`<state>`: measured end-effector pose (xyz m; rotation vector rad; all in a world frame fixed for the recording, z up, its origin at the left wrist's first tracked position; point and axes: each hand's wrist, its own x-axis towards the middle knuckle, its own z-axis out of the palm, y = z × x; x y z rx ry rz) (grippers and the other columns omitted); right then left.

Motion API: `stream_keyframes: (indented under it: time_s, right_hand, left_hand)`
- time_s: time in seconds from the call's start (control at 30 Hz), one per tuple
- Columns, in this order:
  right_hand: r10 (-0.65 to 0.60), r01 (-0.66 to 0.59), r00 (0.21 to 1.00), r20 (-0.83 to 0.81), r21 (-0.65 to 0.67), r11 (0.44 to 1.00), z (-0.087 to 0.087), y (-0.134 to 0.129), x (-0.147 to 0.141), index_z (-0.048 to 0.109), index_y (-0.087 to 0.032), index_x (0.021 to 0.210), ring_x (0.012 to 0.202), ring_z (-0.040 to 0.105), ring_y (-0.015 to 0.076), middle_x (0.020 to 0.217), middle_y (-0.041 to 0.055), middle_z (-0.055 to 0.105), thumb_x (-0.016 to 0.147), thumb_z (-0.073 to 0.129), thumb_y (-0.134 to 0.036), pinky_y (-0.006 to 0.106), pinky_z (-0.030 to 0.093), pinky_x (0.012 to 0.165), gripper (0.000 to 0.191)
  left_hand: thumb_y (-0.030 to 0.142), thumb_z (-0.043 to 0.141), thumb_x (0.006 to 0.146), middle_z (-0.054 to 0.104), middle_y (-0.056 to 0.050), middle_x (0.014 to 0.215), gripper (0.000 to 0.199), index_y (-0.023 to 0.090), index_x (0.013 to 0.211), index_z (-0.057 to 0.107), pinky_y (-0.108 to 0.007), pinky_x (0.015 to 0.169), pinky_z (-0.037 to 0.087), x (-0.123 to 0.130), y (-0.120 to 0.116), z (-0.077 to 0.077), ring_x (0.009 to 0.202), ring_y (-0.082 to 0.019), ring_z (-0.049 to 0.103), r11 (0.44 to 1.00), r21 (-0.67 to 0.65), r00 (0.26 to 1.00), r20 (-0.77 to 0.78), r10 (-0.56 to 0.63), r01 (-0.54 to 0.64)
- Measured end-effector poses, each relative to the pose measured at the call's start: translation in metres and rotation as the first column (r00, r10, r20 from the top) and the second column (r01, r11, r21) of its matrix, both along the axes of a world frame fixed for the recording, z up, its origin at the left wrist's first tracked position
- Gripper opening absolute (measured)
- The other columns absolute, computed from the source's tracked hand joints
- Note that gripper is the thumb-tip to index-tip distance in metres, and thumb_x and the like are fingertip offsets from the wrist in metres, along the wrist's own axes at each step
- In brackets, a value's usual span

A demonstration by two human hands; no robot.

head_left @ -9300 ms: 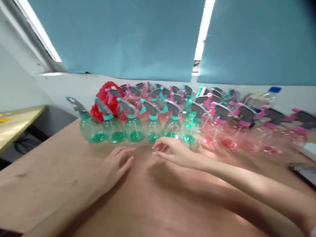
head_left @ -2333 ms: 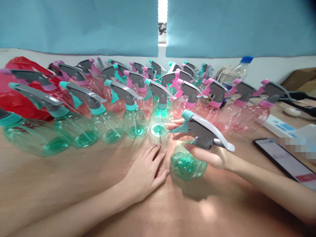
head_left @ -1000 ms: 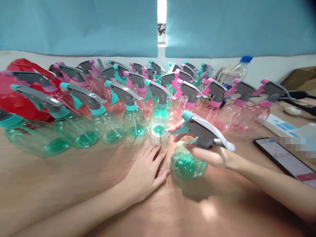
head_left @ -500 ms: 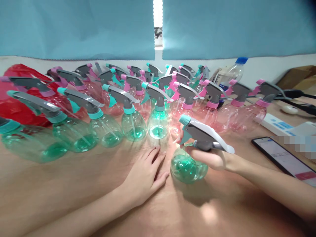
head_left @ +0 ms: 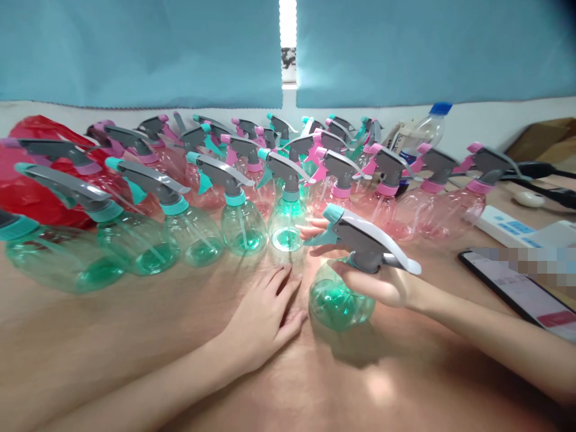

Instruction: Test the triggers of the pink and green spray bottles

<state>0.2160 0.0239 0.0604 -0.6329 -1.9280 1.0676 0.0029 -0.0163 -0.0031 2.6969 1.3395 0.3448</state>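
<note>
A clear green spray bottle (head_left: 342,300) with a grey and turquoise trigger head (head_left: 366,237) stands on the table in front of me. My right hand (head_left: 378,282) is around its neck from the right, the thumb side near the collar. The fingers of that hand stretch out past the trigger, apart and not wrapped around it. To the left of this bottle, my left hand (head_left: 265,318) lies flat on the tabletop, fingers extended, holding nothing. Just beyond stand green spray bottles (head_left: 245,231) in a row, with pink spray bottles (head_left: 387,207) behind and to the right.
A phone (head_left: 517,294) and a white power strip (head_left: 508,228) lie at the right, with black cables (head_left: 540,174) behind. Red plastic bags (head_left: 45,186) are at the far left. A blue-capped bottle (head_left: 429,129) stands near the wall, below a blue curtain (head_left: 135,54).
My right hand's fingers have loosened from the trigger and stretched out to the left. The spray bottle has shifted very slightly left. My left hand stays in place.
</note>
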Motion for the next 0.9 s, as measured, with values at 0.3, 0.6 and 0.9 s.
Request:
stream_keyframes:
  time_s: [0.3,0.6,0.9]
  right_hand:
    - [-0.053,0.054,0.998,-0.017,0.045,0.998,-0.0008,-0.0003,-0.002,0.054,-0.024,0.128,0.095,0.069,0.0205,0.124,0.0069,0.064,0.075,0.053,-0.002,0.034,0.06,0.079,0.058]
    - [-0.048,0.048,0.999,-0.005,0.088,0.995,0.003,-0.0001,-0.0033,0.054,-0.025,0.126,0.098,0.067,0.0211,0.123,0.0064,0.064,0.075,0.056,-0.003,0.036,0.057,0.084,0.056]
    - [-0.006,0.005,1.0,-0.025,-0.031,1.0,0.0,-0.0022,-0.0003,0.049,-0.025,0.125,0.093,0.067,0.0174,0.129,0.0081,0.058,0.072,0.051,0.002,0.03,0.058,0.075,0.06]
  left_hand:
    - [0.039,0.049,0.093,0.046,-0.019,0.139,0.049,0.011,0.133,0.049,-0.052,0.104,0.037,-0.0003,0.0008,-0.0012,0.128,-0.033,0.042,1.0,0.012,1.0,0.024,-0.006,0.006]
    - [0.038,0.049,0.093,0.046,-0.02,0.139,0.05,0.01,0.133,0.048,-0.053,0.104,0.037,-0.001,0.0009,-0.0011,0.129,-0.033,0.041,1.0,0.007,1.0,0.028,-0.011,0.011]
    - [0.039,0.049,0.093,0.046,-0.019,0.139,0.049,0.011,0.133,0.049,-0.052,0.104,0.037,-0.0002,-0.0001,-0.0006,0.128,-0.033,0.042,1.0,0.001,0.999,0.042,-0.005,0.005]
